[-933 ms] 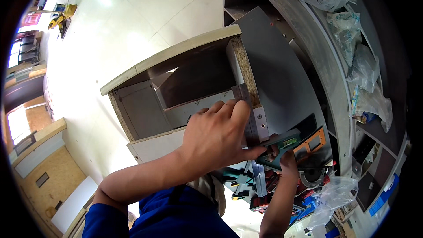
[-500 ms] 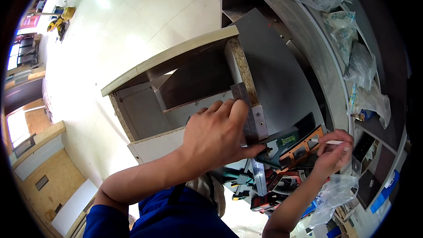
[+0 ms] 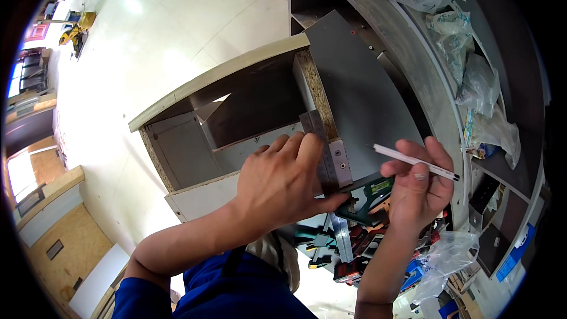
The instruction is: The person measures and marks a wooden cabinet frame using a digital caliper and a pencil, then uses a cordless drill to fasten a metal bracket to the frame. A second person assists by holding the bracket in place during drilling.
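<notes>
Pen (image 3: 394, 154), slim and white, sits pinched in your right hand (image 3: 420, 192); your left hand (image 3: 277, 171) clamps a flat grey metal ruler (image 3: 328, 171) against an open chipboard box (image 3: 218, 80). Smooth grey worktop (image 3: 366, 88) shows beside it; beyond spreads glossy cream tiled floor (image 3: 177, 29).

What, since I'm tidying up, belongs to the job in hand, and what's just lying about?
Job in hand, apparently: metal straightedge under the left hand; white pen in the right hand; open box.

Lying about, apparently: plastic bags at right; red tools; yellow item on the floor.
</notes>
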{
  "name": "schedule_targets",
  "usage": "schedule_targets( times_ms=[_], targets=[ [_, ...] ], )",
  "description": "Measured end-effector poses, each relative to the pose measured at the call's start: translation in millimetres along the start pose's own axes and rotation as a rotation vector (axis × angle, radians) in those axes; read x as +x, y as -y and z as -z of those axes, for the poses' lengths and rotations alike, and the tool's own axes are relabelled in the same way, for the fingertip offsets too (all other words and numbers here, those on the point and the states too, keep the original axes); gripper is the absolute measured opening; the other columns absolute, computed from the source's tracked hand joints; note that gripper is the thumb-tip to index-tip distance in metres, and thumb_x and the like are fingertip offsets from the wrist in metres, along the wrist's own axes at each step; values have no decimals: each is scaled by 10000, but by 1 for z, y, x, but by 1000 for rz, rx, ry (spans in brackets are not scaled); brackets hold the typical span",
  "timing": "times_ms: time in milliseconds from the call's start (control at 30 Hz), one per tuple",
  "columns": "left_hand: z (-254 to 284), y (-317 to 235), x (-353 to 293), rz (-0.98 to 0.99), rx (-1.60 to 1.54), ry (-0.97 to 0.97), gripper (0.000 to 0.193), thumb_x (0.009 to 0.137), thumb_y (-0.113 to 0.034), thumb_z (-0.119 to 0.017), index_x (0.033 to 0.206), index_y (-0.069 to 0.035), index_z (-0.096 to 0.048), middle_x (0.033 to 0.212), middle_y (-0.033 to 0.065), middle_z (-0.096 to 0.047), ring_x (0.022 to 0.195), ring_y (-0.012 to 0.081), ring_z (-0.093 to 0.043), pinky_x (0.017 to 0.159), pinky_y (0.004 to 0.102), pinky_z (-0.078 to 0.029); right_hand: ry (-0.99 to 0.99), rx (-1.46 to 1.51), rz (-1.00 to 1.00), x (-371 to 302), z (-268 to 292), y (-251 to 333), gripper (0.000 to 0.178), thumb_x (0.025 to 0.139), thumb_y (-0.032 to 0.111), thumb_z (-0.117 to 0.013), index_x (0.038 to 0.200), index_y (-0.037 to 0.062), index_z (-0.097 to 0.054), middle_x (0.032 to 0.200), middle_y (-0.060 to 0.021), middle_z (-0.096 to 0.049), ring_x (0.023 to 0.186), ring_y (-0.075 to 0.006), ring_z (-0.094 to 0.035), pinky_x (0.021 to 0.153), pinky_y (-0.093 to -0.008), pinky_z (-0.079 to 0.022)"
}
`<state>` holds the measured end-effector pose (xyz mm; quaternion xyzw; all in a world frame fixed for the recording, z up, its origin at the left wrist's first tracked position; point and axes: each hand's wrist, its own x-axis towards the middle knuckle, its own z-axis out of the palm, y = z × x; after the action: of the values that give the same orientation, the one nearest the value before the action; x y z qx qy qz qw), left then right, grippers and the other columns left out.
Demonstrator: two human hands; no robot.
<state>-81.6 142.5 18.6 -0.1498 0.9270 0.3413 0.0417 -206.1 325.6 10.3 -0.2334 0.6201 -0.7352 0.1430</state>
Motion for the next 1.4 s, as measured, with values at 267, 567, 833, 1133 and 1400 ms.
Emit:
schedule_targets(
  times_ms=[267,567,833,1133,1400],
  targets=[
    [-5,2,-5,-77,26,-53,787,719,-574,-886,1210,-30,-598,1009,170,-700,1006,383,-726,865,461,-595,-63,24,-108,-2,-1,-9,310,1049,165,-639,1305,-4,-595,1077,-239,-752,733,-237,-756,686,-311,-614],
    [-7,-1,-8,-91,28,-137,693,693,-541,-910,1078,-28,-649,938,123,-683,881,313,-703,847,455,-559,-45,-6,-108,-1,5,-9,303,1043,158,-649,1291,-7,-597,1068,-236,-750,730,-227,-751,684,-304,-615],
    [-7,-2,-11,-83,34,-171,666,666,-521,-931,1030,-42,-643,959,108,-676,863,284,-670,796,431,-493,113,148,-221,2,1,-1,315,980,16,-693,1271,-68,-604,1150,-303,-721,933,-337,-776,846,-413,-665],
    [-12,-3,-13,-75,56,-228,652,609,-467,-952,1027,-63,-656,938,95,-653,875,300,-671,786,419,-490,297,134,-137,23,3,-9,202,970,91,-733,1115,-46,-705,1089,-237,-714,870,-298,-779,762,-347,-663],
    [-9,-5,-13,-58,80,-179,643,608,-455,-948,1030,-54,-673,923,97,-634,873,305,-660,779,422,-483,351,20,-199,38,5,-7,168,946,119,-774,1041,-13,-733,1018,-137,-727,872,-223,-783,668,-222,-592]
  ],
)
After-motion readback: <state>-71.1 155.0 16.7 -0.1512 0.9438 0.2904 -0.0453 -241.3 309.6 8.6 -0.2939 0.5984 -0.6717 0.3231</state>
